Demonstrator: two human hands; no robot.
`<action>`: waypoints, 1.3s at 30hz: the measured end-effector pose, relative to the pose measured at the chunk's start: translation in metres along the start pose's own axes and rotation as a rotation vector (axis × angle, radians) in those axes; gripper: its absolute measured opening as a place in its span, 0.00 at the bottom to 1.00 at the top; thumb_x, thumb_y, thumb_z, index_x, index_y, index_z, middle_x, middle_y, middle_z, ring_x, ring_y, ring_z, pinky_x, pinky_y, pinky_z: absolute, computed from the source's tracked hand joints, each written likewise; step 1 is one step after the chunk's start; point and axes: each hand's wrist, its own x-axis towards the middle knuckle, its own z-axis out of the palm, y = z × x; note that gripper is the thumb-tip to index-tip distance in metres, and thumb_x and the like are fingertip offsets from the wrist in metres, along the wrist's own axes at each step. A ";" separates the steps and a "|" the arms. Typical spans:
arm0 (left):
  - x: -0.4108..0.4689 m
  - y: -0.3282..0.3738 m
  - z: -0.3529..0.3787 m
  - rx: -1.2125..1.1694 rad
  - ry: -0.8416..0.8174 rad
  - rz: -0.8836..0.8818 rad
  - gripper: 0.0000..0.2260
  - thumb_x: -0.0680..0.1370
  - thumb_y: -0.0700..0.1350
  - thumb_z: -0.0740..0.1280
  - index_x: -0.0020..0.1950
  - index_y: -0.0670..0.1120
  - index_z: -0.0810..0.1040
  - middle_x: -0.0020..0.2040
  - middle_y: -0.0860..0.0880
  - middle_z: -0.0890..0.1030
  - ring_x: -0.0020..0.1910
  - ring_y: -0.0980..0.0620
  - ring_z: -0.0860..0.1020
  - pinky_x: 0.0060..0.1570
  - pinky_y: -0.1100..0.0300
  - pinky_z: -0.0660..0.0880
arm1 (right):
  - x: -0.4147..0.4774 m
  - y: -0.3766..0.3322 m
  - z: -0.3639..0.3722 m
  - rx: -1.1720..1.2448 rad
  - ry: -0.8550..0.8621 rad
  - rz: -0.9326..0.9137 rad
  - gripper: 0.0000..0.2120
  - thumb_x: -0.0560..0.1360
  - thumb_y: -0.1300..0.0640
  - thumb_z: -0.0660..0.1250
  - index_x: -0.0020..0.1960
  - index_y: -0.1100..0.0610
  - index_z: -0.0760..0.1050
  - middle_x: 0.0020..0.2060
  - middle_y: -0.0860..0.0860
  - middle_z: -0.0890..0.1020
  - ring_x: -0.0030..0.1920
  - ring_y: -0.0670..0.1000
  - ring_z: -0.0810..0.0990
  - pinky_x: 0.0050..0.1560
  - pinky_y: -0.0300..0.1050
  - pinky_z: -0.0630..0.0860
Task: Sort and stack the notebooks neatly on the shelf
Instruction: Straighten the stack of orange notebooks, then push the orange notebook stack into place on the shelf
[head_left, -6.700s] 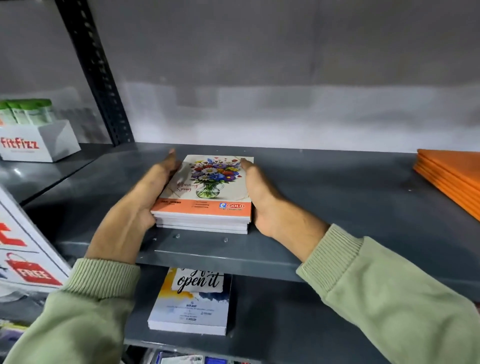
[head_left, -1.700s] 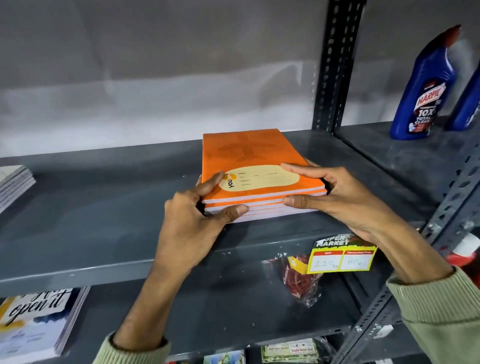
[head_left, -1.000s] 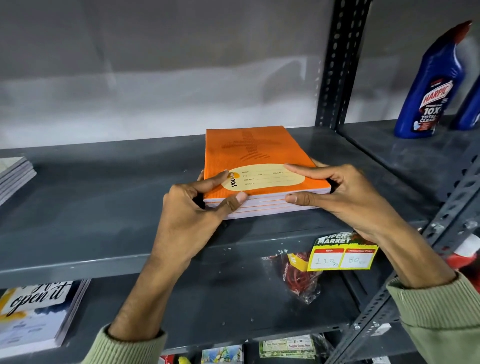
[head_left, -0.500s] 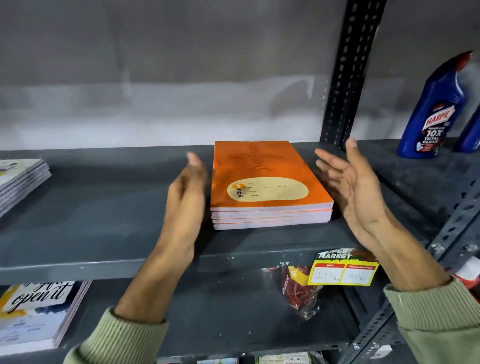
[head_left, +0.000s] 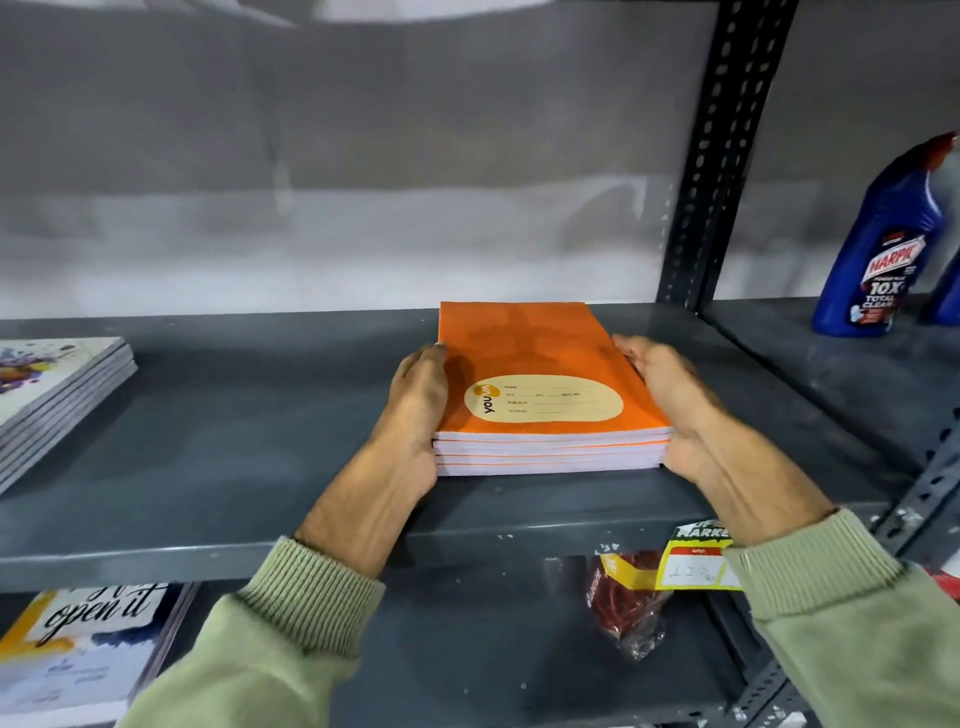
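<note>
2 hands now press flat against the sides of the orange notebook stack, versus 0.5 s ago when both were lifted off and held apart from it. Left hand lies along the stack's left edge, fingers together and straight, palm touching the page edges. Right hand does the same on the right edge, fingers together, heel of the palm at the near right corner. Neither hand curls around or pinches anything; both are flat and squeezing inward. Stack looks like 4 notebooks, edges lined up, top cover showing a cream oval label with "YOUVA". It sits flat on the grey metal shelf, toward the right end, just left of the perforated upright post, in about the same spot as 0.5 s ago. 1 s ago the fingers gripped the near corners instead. Floral notebook stack rests at the far left of the same shelf, well apart. Blue Harpic bottle stands upright on the neighbouring shelf bay to the right. Lower shelf: "open it" notebooks at left, a bagged red item and a yellow price tag at right. Green sleeves cover both forearms.
</note>
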 end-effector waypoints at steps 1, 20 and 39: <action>0.002 0.002 -0.008 0.003 0.008 -0.004 0.13 0.82 0.51 0.59 0.64 0.50 0.73 0.45 0.42 0.87 0.31 0.46 0.86 0.26 0.55 0.80 | -0.003 0.001 0.009 -0.002 -0.002 0.001 0.15 0.81 0.49 0.61 0.44 0.57 0.81 0.25 0.53 0.84 0.21 0.53 0.82 0.23 0.44 0.80; 0.014 0.039 -0.159 0.196 -0.085 0.247 0.26 0.82 0.60 0.52 0.77 0.51 0.62 0.76 0.49 0.69 0.70 0.50 0.74 0.59 0.61 0.73 | -0.047 0.021 0.129 -0.418 0.220 -0.414 0.27 0.81 0.38 0.57 0.74 0.52 0.70 0.72 0.54 0.74 0.71 0.53 0.72 0.67 0.51 0.69; 0.056 0.126 -0.465 0.349 0.330 0.377 0.27 0.74 0.69 0.59 0.66 0.56 0.77 0.69 0.51 0.76 0.66 0.50 0.75 0.68 0.49 0.68 | -0.088 0.117 0.470 -0.123 -0.210 -0.340 0.18 0.84 0.48 0.55 0.72 0.45 0.70 0.67 0.41 0.74 0.54 0.37 0.79 0.51 0.28 0.75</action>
